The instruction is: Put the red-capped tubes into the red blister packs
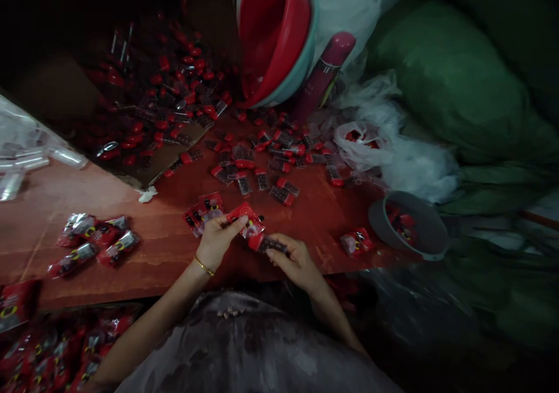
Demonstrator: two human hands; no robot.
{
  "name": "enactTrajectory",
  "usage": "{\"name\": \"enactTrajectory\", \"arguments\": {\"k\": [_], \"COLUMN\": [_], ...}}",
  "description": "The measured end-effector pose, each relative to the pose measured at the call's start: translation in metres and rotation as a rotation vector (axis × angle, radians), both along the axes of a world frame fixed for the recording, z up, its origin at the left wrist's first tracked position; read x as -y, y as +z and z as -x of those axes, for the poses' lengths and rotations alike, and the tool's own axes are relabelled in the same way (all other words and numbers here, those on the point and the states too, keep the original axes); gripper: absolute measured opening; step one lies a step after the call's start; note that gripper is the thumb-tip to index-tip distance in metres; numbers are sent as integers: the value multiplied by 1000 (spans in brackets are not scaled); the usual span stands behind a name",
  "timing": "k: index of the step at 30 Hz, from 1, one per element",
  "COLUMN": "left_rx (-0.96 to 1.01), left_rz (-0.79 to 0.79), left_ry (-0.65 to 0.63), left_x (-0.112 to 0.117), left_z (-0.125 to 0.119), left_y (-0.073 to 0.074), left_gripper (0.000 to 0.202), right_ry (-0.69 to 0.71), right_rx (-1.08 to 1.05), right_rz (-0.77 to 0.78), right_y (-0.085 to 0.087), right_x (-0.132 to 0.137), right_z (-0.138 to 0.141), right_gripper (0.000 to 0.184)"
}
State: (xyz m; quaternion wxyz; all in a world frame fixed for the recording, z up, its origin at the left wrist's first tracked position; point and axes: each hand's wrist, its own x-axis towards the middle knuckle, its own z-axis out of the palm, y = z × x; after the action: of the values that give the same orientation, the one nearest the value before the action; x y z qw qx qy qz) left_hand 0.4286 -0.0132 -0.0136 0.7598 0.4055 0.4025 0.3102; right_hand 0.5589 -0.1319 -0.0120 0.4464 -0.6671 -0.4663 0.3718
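My left hand, with a gold bracelet at the wrist, pinches a red printed packet between thumb and fingers. My right hand grips a small clear tube with a red cap, dark inside. Its capped end points left and meets the packet's lower edge; whether it is inside the packet I cannot tell. Just beyond my left hand lie more flat red packets. Farther back, several red-capped tubes are strewn over the red table.
A cardboard box spills red-capped pieces at the back left. Filled packets lie at left, another packet at right beside a grey bowl. Behind stand a red basin and a pink flask. More packets are piled below the table.
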Motion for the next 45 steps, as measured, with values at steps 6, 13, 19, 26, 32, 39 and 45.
{"name": "enactTrajectory", "arguments": {"k": [6, 13, 19, 26, 32, 39, 45], "left_rx": [12, 43, 67, -29, 55, -10, -49], "left_rz": [-14, 52, 32, -174, -58, -125, -180], "left_ry": [-83, -125, -122, -167, -47, -133, -182], "left_x": [1, 8, 10, 9, 6, 2, 9], "left_z": [0, -4, -2, -3, -8, -14, -18], "left_y": [4, 5, 0, 7, 3, 7, 13], "left_gripper": [30, 31, 32, 27, 26, 26, 30], "right_ry": [-69, -103, -155, -179, -74, -67, -185], "right_rx": [-254, -169, -292, -70, 22, -130, -414], "right_rz": [7, -58, -118, -139, -127, -182, -177], "right_y": [-5, -16, -19, -12, -9, -8, -13], "right_x": [-1, -6, -17, -16, -17, -21, -23], "right_z": [4, 8, 20, 23, 22, 19, 24], "right_gripper": [18, 20, 20, 17, 15, 18, 23]}}
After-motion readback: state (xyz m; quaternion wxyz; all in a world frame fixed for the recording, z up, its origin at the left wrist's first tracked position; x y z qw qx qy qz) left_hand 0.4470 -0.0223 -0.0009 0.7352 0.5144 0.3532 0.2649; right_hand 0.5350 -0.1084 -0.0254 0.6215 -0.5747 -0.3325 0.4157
